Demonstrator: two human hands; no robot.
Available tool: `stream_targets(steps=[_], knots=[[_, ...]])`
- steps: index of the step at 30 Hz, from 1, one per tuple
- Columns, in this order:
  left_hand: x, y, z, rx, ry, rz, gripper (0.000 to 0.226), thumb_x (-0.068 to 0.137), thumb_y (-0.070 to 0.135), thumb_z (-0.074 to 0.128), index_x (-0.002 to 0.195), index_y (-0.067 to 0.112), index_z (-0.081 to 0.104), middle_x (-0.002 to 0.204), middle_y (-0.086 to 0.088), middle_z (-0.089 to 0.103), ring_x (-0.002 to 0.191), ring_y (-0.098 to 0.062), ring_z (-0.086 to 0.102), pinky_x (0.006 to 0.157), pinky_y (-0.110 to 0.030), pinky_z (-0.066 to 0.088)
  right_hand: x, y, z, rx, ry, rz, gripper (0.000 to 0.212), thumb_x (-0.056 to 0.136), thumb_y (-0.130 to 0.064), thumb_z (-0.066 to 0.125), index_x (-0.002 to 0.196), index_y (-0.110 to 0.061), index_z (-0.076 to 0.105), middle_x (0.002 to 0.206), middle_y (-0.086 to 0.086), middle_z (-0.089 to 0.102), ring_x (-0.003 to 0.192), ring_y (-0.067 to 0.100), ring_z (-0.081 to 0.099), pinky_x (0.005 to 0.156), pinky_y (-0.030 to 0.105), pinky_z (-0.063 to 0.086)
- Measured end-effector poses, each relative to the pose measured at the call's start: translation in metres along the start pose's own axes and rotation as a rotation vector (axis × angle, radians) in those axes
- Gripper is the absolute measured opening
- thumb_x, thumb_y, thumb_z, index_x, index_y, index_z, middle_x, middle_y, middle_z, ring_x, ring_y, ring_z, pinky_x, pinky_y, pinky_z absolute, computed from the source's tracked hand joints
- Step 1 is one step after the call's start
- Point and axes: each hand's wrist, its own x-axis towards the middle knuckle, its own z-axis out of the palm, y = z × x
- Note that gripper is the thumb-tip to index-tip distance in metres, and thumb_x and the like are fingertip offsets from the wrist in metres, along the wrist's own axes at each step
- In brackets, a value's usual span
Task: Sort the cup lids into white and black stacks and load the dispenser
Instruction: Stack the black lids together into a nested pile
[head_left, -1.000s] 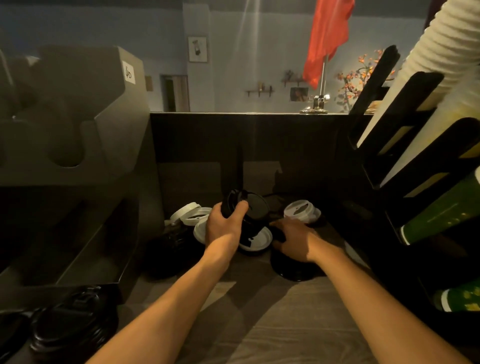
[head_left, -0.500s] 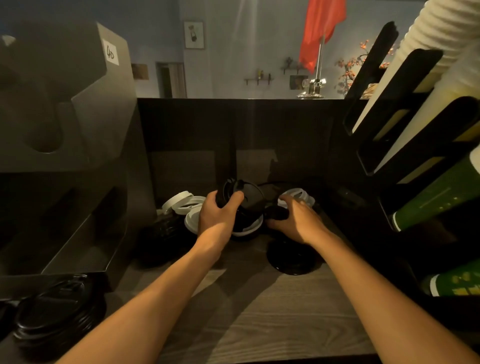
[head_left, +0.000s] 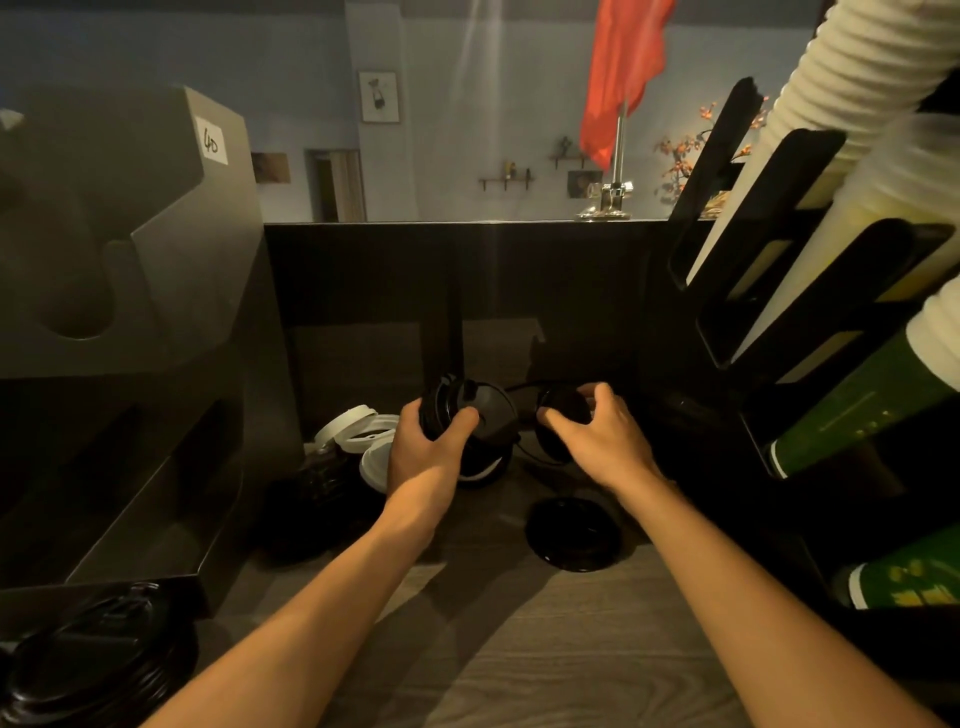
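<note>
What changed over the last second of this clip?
The right hand took hold of a black lid and lifted it beside the black stack in the left hand. The left hand's grip, the white lids and the flat black lid on the counter stayed.

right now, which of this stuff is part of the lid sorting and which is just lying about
Job: left hand gripping black lid stack; right hand holding single black lid; white lids; flat black lid; dispenser.
Lying about: red flag; green cups; framed picture.

Glossy plastic black lids (head_left: 470, 415) (wood-grain matt counter (head_left: 519, 670)).
</note>
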Motion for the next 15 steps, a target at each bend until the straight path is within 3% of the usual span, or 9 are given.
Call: stream_targets(steps=[7,12,15], knots=[[-0.0001,-0.0028,0.0017,0.004,-0.032,0.011,0.042,0.094,0.036,0.069,0.132,0.024,0.056,0.109,0.010,0.065,0.108,-0.015,0.061,0.094,-0.033,0.047,-0.0012,0.0005,-0.0039,-0.020,0.071,0.027,0.066,0.085,-0.063,0.064,0.135,-0.025,0.044,0.137,0.003,0.053,0.125,0.027,0.049,0.091,0.040,0.048],[-0.0025,-0.0045,0.0023,0.010,-0.079,0.026,0.050,0.094,0.034,0.070,0.139,0.021,0.052,0.109,0.010,0.062,0.105,-0.013,0.058,0.090,-0.030,0.042,-0.0011,-0.0004,-0.0024,0.384,-0.094,0.142,0.078,0.083,-0.070,0.062,0.144,-0.026,0.044,0.149,0.002,0.045,0.133,0.025,0.047,0.097,0.038,0.042],[-0.0039,-0.0044,0.0027,0.010,-0.128,0.022,0.045,0.092,0.033,0.073,0.132,0.027,0.051,0.103,0.017,0.060,0.102,-0.011,0.059,0.088,-0.029,0.043,-0.0058,-0.0060,-0.0042,0.482,-0.222,0.158,0.087,0.081,-0.075,0.058,0.148,-0.022,0.043,0.152,0.002,0.041,0.140,0.023,0.039,0.102,0.035,0.033]])
